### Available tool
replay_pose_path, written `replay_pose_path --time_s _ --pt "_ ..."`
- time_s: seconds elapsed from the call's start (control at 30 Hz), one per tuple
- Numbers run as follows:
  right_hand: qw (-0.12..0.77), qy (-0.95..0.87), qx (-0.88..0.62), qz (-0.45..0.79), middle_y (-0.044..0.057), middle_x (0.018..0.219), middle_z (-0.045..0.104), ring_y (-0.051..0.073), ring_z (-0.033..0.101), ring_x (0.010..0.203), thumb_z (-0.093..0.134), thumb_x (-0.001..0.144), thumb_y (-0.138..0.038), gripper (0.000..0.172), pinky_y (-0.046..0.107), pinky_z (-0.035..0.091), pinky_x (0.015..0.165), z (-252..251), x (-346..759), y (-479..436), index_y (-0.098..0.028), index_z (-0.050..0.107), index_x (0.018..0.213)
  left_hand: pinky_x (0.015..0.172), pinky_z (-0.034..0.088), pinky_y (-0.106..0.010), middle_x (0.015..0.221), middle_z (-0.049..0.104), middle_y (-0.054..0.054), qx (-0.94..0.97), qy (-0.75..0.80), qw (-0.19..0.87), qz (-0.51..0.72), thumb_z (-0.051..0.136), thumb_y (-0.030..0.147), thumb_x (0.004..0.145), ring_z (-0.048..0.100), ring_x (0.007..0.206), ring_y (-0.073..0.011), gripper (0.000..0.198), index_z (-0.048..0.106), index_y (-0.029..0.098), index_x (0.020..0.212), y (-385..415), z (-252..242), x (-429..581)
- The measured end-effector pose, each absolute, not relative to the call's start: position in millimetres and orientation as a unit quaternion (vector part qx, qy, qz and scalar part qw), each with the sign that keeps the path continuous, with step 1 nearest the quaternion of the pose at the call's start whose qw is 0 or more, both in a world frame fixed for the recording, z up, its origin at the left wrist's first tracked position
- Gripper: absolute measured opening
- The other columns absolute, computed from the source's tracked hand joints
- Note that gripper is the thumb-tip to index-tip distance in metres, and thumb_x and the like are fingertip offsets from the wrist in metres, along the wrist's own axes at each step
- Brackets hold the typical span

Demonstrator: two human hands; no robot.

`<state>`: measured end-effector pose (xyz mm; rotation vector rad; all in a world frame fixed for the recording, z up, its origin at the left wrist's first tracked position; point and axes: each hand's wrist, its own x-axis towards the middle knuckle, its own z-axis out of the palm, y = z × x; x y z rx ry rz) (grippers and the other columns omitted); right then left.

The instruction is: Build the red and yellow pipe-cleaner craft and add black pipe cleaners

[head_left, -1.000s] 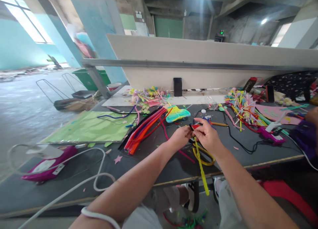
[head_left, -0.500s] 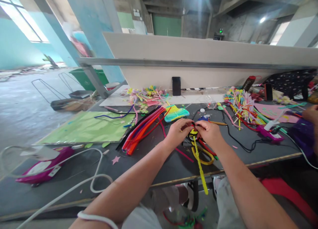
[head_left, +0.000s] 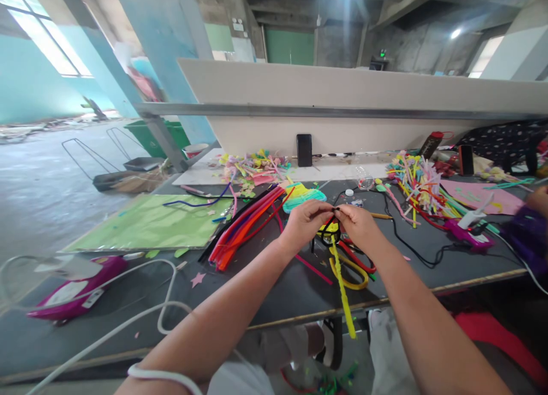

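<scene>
Fingertips pressed together, my left hand and my right hand meet above the dark table and are both closed on a thin black pipe cleaner. Its black strands curve down below my fingers. Under them is a yellow piece from which a fuzzy yellow strip hangs past the table edge. A yellow loop and a red loop of pipe cleaner lie beneath my right hand. Behind my left hand sits a yellow and turquoise fuzzy shape. My fingers partly hide the join.
Left of my hands lies a bundle of red, orange and black pipe cleaners, beside a green sheet. A magenta glue gun with a white cable is at far left, another magenta device at right. A phone leans behind.
My hands have risen slightly, and more of the black strand now shows below my fingertips. The red loop under my right hand is more exposed.
</scene>
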<state>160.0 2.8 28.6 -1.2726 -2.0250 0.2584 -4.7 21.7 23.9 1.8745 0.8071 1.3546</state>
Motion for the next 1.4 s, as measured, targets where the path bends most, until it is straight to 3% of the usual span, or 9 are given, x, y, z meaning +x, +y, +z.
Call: replay_pose_path --time_s 0.27,0.43,0.57,0.67,0.9,1.03,1.17,1.33,1.4 --pt "0.369 -0.815 -0.440 0.077 0.004 0.078 0.056 0.016 0.052 0.079 0.044 0.086 -0.018 0.019 0.025 0.039 0.071 25 164 10 -0.019 0.055 0.072 0.061 0.044 -0.023 0.070 0.058 -0.001 0.675 0.307 0.430 0.515 0.062 0.030 0.077 0.054 0.062 -0.0109 0.016 0.061 0.015 0.082 29 21 1" --pt "0.354 -0.807 -0.466 0.081 0.002 0.071 0.056 0.015 0.052 0.070 0.045 0.088 -0.025 0.022 0.024 0.036 0.064 14 164 24 -0.019 0.058 0.071 0.061 0.044 -0.022 0.064 0.057 0.001 0.621 0.318 0.493 0.519 0.063 0.031 0.075 0.055 0.060 -0.0106 0.018 0.058 0.015 0.081 40 8 4" --pt "0.359 -0.782 -0.506 0.063 0.000 0.064 0.057 0.014 0.051 0.064 0.048 0.086 -0.029 0.024 0.024 0.034 0.061 11 163 34 -0.019 0.059 0.068 0.056 0.040 -0.021 0.059 0.055 0.002 0.632 0.397 0.428 0.509 0.059 0.033 0.076 0.053 0.055 -0.0104 0.016 0.058 0.017 0.077 36 5 -1" --pt "0.398 -0.737 -0.542 0.073 0.001 0.067 0.062 0.015 0.054 0.065 0.048 0.086 -0.032 0.025 0.024 0.036 0.061 10 164 35 -0.019 0.062 0.070 0.048 0.030 -0.022 0.045 0.046 0.003 0.715 0.486 0.340 0.370 0.056 0.040 0.077 0.044 0.044 -0.0104 0.028 0.055 0.018 0.060 19 2 -6" --pt "0.488 -0.661 -0.515 0.244 0.002 0.072 0.067 0.012 0.057 0.051 0.046 0.087 -0.038 0.025 0.024 0.044 0.056 13 162 18 -0.020 0.062 0.085 0.046 0.020 -0.025 0.047 0.045 -0.001 0.788 0.538 0.237 0.185 0.063 0.056 0.066 0.037 0.043 -0.0111 0.041 0.055 0.019 0.050 -11 -17 3" --pt "0.558 -0.632 -0.450 0.294 0.004 0.088 0.068 0.012 0.061 0.058 0.048 0.086 -0.041 0.025 0.023 0.047 0.056 32 159 -6 -0.019 0.061 0.087 0.046 0.023 -0.023 0.048 0.045 0.001 0.747 0.532 0.295 0.268 0.062 0.056 0.069 0.040 0.046 -0.0105 0.041 0.056 0.017 0.055 -12 -20 6" --pt "0.593 -0.633 -0.417 0.271 0.004 0.085 0.068 0.013 0.064 0.064 0.048 0.088 -0.039 0.025 0.024 0.050 0.062 54 159 -38 -0.020 0.064 0.090 0.050 0.035 -0.021 0.067 0.058 -0.001 0.576 0.496 0.514 0.397 0.061 0.055 0.072 0.051 0.056 -0.0109 0.040 0.061 0.016 0.082 -29 -15 10" --pt "0.704 -0.566 -0.355 0.240 0.004 0.089 0.068 0.012 0.063 0.064 0.051 0.087 -0.036 0.021 0.026 0.052 0.060 63 153 -63 -0.020 0.064 0.089 0.075 0.047 -0.026 0.082 0.058 0.000 0.280 0.348 0.611 0.654 0.076 0.035 0.065 0.061 0.080 -0.0124 0.037 0.051 0.018 0.086 -64 -10 21" --pt "0.747 -0.524 -0.324 0.249 0.003 0.088 0.068 0.012 0.063 0.062 0.053 0.087 -0.034 0.018 0.025 0.051 0.057 64 146 -68 -0.019 0.063 0.087 0.086 0.045 -0.032 0.087 0.060 0.000 0.253 0.251 0.649 0.673 0.077 0.029 0.065 0.062 0.088 -0.0149 0.034 0.054 0.019 0.088 -74 -8 26"
